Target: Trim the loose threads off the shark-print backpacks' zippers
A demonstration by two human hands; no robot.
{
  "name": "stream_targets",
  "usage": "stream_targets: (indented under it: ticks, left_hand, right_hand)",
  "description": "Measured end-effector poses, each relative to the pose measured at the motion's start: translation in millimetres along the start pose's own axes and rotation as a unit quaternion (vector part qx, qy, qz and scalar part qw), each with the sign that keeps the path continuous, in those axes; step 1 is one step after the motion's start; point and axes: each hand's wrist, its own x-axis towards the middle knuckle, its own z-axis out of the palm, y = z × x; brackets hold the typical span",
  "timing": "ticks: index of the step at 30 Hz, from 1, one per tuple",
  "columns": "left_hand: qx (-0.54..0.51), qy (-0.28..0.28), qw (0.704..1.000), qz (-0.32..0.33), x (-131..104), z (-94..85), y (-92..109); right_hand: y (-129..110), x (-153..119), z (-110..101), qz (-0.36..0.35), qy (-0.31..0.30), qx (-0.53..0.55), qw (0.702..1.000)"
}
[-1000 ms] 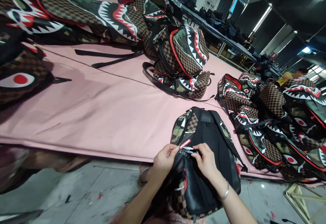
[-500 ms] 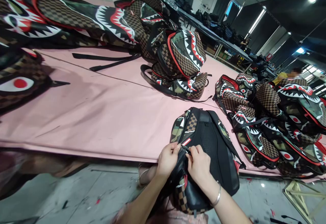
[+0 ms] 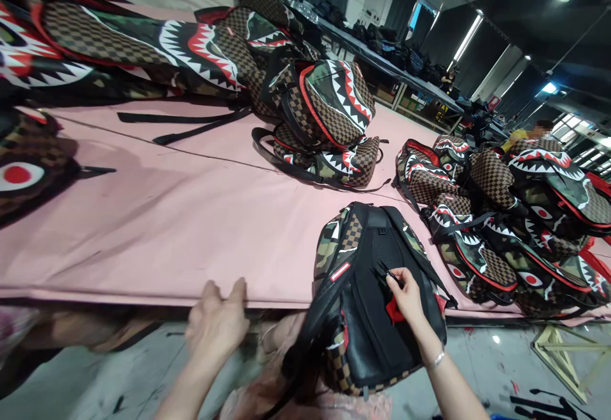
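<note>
The right hand (image 3: 405,293) is pinching black snips (image 3: 392,276) over a camouflage-and-check backpack (image 3: 365,308); well apart, the left hand (image 3: 217,321) is hanging loosely spread by the pink table (image 3: 181,229).

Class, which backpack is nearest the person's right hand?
The backpack beneath the right hand, black back panel facing up, extending past the edge of the pink table; the other backpacks lie farther away.

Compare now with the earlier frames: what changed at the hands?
The left hand let go beside the red-and-white label and moved left, to the pink table's near edge. The right hand moved right, over the backpack's black back panel, holding a small dark tool. The backpack and other bags stayed put.
</note>
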Motion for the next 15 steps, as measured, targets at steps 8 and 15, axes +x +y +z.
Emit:
stream_targets:
  ticks: [8, 15]
  left_hand:
    - [-0.182, -0.203, 0.930, 0.248, -53, 46.4, 100]
    - [-0.045, -0.103, 0.946, 0.303, -17, 78.3, 112]
  right_hand:
    - [-6, -11, 1, -0.058, -0.040, -0.115, 0.991]
    - [-22, -5, 1, -0.087, -0.052, -0.251, 0.963]
